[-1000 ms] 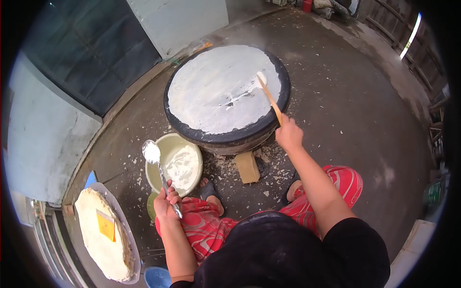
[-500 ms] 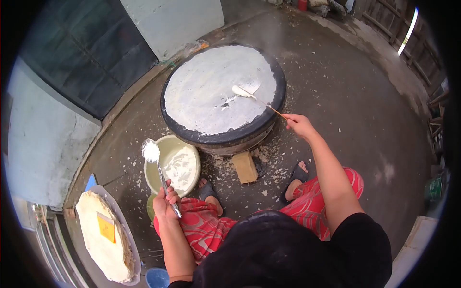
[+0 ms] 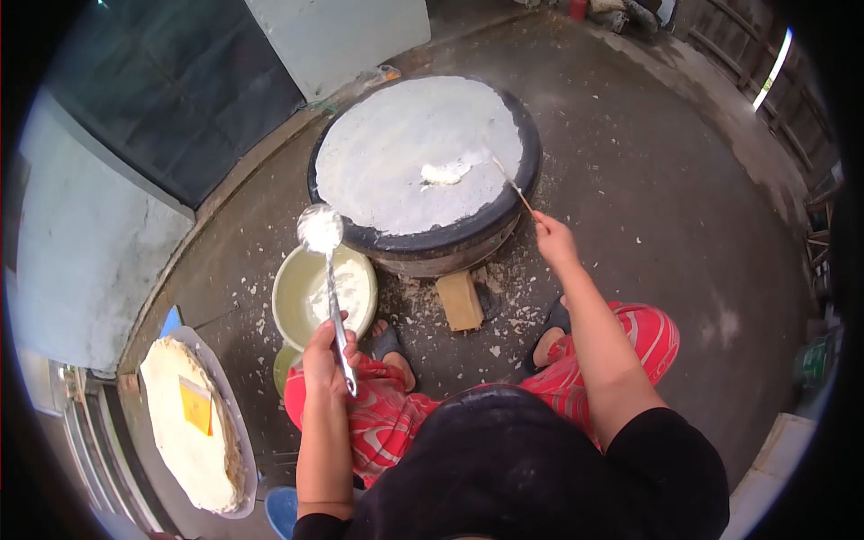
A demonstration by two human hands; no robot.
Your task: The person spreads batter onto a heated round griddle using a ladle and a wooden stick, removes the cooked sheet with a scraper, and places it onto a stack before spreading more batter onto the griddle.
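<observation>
My left hand point(image 3: 329, 355) is wrapped round the handle of a metal ladle point(image 3: 321, 229), whose batter-coated bowl hangs by the rim of a pale basin point(image 3: 286, 306) with white batter inside. In my right hand point(image 3: 553, 239) is a thin wooden spreader point(image 3: 515, 186), its far end blurred over the right part of a large round griddle point(image 3: 533, 153). A thin white sheet of batter point(image 3: 387, 144) covers most of the griddle. One thicker white patch point(image 3: 441, 174) lies on the sheet, right of its middle.
A brick point(image 3: 460, 301) stands against the griddle's base. At lower left, a stack of flat white sheets point(image 3: 184, 423) bears a yellow-orange scraper point(image 3: 196, 407). A blue bowl point(image 3: 281, 510) is near my left elbow. White flakes litter the floor. A green container point(image 3: 813, 363) is far right.
The spreader swept left, then back right, and a thick white patch now covers the torn spot in the sheet. My left hand has raised the ladle slightly and moved it right.
</observation>
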